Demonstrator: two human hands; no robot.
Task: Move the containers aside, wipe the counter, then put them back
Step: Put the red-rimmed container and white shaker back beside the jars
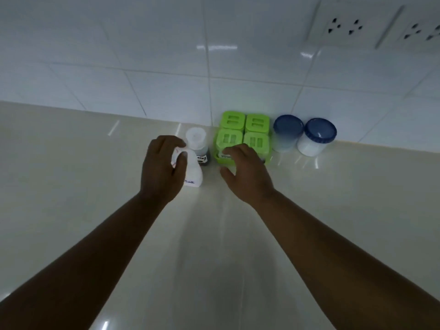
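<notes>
On the pale counter (71,186), close to the tiled wall, stands a row of containers. My left hand (162,167) is closed around the top of a white salt jar (194,173). Behind it stands a second jar with a white lid and dark contents (198,144). To the right sits a green rack of four green-lidded jars (242,132). My right hand (245,170) hovers with fingers spread at the rack's front edge; whether it touches the rack is unclear. Two blue-lidded white tubs (287,134) (317,136) stand at the right end.
The white tiled wall (166,55) rises directly behind the containers. Two wall sockets (342,26) (421,33) sit high at the right. The counter stretches wide to the left and towards me.
</notes>
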